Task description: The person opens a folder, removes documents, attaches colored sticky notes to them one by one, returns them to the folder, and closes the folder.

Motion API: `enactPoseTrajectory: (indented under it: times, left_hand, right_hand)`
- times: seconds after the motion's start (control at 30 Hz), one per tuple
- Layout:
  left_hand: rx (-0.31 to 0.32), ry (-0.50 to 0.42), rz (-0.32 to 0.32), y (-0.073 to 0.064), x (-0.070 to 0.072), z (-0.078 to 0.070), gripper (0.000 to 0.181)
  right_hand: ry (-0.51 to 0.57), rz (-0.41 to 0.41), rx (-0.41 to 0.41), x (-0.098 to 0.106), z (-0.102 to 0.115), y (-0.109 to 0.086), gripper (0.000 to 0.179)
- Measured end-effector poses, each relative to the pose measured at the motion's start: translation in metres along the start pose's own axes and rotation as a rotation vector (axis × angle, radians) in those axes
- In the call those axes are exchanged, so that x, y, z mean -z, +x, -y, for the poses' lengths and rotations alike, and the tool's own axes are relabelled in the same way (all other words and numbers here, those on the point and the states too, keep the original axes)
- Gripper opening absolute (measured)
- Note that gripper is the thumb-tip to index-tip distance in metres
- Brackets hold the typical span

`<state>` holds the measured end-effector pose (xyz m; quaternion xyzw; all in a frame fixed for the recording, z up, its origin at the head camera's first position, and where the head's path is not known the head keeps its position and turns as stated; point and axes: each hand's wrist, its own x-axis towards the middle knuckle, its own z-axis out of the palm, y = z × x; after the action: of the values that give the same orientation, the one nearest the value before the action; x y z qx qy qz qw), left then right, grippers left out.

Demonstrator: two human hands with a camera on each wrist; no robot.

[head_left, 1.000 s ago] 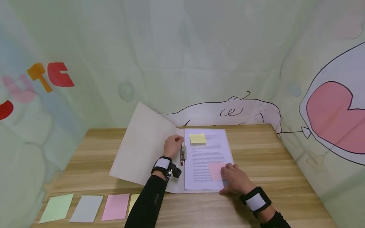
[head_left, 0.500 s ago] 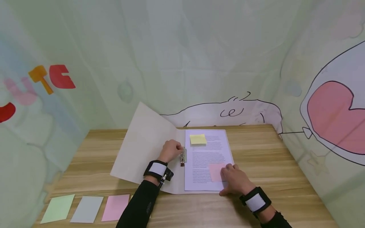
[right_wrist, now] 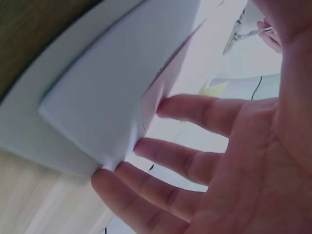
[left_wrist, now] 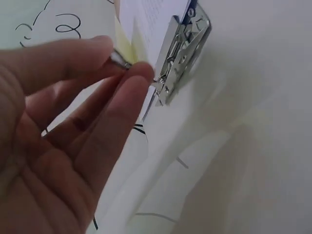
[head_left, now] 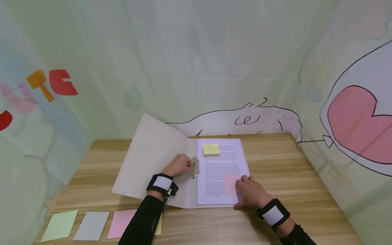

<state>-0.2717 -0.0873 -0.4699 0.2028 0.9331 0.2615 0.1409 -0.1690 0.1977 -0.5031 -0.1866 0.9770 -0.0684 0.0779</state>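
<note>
An open white folder [head_left: 144, 166] lies on the table, its left cover raised at a slant. At its spine sits a metal lever clip [head_left: 196, 166], seen close in the left wrist view as a silver clip mechanism [left_wrist: 185, 56]. My left hand [head_left: 178, 165] pinches the clip's thin metal lever [left_wrist: 118, 59] between thumb and fingertip. Printed sheets [head_left: 218, 170] lie on the right side, bearing a yellow sticky note pad [head_left: 211, 149] and a pink sticky note [head_left: 231, 184]. My right hand [head_left: 253, 192] rests at their lower right edge, fingertips touching note and paper.
Along the front left of the wooden table [head_left: 275, 163] lie a green paper square [head_left: 59, 225], a grey one [head_left: 91, 226], a pink one [head_left: 120, 223] and a partly hidden yellow one [head_left: 158, 227]. A printed cloth [head_left: 196, 61] hangs behind.
My left hand has moved left and down from the top of the clip, uncovering more of it. The raised cover has sunk slightly. My right hand stays in place.
</note>
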Motion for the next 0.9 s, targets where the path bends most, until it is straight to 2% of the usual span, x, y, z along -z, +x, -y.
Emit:
enactPoseTrajectory:
  times: [0.13, 0.23, 0.47, 0.63, 0.9]
  left_hand:
    - [-0.005, 0.01, 0.057, 0.002, 0.005, 0.007, 0.009]
    - [-0.01, 0.026, 0.068, 0.005, 0.005, 0.009, 0.012]
    - [-0.068, 0.036, 0.13, 0.011, 0.0, 0.013, 0.018]
    - [-0.074, 0.07, 0.122, 0.014, -0.003, 0.013, 0.017]
    - [-0.066, 0.121, 0.1, 0.016, -0.019, 0.008, 0.021]
  right_hand:
    - [-0.007, -0.002, 0.003, -0.001, 0.003, 0.003, 0.073]
    - [-0.015, 0.009, 0.0, -0.001, 0.004, 0.003, 0.074]
    - [-0.006, 0.025, -0.015, -0.001, 0.004, 0.001, 0.074]
    - [-0.017, 0.024, -0.019, -0.003, 0.003, 0.003, 0.075]
    - [-0.014, 0.023, -0.021, -0.003, 0.0, 0.001, 0.075]
